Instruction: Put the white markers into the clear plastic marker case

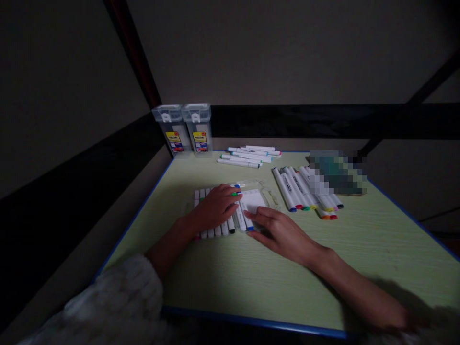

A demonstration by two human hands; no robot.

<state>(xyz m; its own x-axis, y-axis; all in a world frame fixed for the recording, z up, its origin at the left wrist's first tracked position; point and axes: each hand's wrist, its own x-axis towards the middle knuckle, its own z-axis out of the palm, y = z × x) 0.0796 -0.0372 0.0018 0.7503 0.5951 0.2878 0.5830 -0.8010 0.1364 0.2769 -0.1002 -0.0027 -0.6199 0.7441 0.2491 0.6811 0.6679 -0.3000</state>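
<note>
A clear plastic case [266, 195] lies open on the table, with a row of white markers [217, 231] side by side in it. My left hand [214, 208] rests over the row, fingers stretched out and spread, the fingertips touching the markers' upper ends. At the row's right end is a white marker with a blue cap [247, 221]. My right hand [282, 234] has its index finger on this marker and its thumb at the lower end. Part of the row is hidden under my left hand.
Two clear lidded boxes [201, 125] with yellow labels stand at the back left. Several loose markers [247, 155] lie at the back, and more markers [294, 189] are piled at the right beside a blurred green flat object [339, 172]. The table [287, 292] has a blue edge.
</note>
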